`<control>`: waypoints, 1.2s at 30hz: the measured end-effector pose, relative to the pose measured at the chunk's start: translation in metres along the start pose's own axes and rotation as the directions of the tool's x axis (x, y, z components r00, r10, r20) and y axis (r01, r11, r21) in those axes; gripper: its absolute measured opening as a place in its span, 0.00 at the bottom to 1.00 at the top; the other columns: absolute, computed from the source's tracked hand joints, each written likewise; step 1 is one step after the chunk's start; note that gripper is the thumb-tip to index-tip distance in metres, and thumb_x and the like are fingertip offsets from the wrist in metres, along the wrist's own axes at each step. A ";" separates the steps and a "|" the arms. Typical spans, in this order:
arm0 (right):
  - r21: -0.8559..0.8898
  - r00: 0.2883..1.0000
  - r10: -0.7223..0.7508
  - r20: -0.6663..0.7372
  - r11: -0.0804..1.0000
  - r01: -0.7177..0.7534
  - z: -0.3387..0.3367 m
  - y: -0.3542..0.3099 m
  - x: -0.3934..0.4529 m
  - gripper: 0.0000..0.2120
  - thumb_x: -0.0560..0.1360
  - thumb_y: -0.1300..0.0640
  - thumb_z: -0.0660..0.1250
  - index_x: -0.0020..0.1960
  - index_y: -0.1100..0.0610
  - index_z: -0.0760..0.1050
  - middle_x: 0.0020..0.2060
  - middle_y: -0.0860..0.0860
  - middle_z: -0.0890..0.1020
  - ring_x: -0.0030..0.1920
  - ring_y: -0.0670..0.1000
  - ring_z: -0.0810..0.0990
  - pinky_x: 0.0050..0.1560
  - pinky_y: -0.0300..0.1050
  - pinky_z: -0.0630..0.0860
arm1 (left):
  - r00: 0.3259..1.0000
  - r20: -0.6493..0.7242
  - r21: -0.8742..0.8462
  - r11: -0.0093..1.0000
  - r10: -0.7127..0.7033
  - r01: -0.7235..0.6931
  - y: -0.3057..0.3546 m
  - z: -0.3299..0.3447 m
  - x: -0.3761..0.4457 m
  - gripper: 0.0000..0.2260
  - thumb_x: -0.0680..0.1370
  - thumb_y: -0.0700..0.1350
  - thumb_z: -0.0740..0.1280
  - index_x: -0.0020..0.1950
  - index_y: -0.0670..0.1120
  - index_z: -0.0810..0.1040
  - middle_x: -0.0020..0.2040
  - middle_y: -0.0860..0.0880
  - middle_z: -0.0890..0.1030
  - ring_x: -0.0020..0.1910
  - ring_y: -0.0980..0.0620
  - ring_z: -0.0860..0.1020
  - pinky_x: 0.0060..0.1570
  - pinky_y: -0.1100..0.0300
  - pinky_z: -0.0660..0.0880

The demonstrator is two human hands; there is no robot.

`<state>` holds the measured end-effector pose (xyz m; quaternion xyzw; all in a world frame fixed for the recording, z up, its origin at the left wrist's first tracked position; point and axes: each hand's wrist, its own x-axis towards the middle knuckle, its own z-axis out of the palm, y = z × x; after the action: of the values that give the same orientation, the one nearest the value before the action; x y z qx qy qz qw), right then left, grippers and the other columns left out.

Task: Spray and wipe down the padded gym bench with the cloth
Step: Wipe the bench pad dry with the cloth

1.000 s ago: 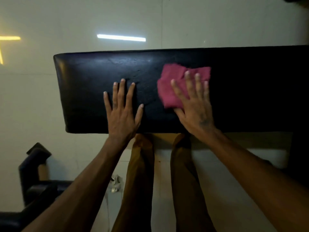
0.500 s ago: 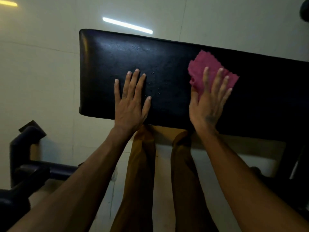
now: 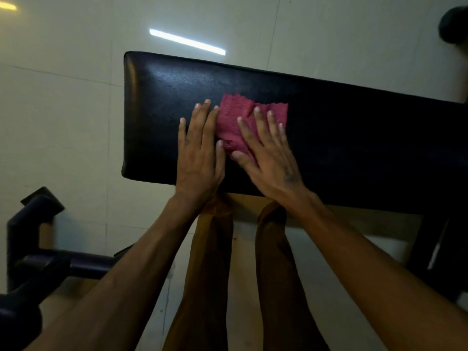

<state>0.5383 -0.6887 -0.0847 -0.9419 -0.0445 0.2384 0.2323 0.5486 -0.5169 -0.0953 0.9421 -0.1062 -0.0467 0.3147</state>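
A black padded gym bench [image 3: 354,138] runs across the view from the left middle to the right edge. A crumpled pink cloth [image 3: 234,117] lies on its pad left of centre. My right hand [image 3: 271,153] presses flat on the cloth with spread fingers, covering its lower right part. My left hand [image 3: 198,153] rests flat on the pad right beside the cloth, fingers together, its thumb and index finger touching the cloth's left edge. No spray bottle is in view.
Pale tiled floor [image 3: 63,110] surrounds the bench, with a bright light reflection [image 3: 187,42] behind it. Black gym equipment [image 3: 33,249] stands at the lower left. My legs in brown trousers [image 3: 212,262] stand against the bench's near edge. A dark frame part [image 3: 435,249] is at the right.
My right hand slid the cloth leftward along the pad until it met my left hand, after a stroke to the right. The left hand stayed planted on the pad.
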 end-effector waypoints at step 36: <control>-0.024 0.869 0.374 -0.322 0.915 -0.403 -0.029 0.188 -0.113 0.27 0.84 0.49 0.51 0.82 0.49 0.48 0.81 0.56 0.48 0.81 0.59 0.45 0.78 0.65 0.44 | 0.801 -0.084 0.192 0.779 -0.593 0.597 0.014 0.025 -0.039 0.24 0.86 0.52 0.48 0.82 0.53 0.49 0.83 0.44 0.47 0.81 0.41 0.46 0.77 0.44 0.42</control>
<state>0.4472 -0.8895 -0.1004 -0.9667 0.1723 0.1266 0.1406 0.5040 -0.5331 -0.1060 0.9555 0.1951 -0.1231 0.1840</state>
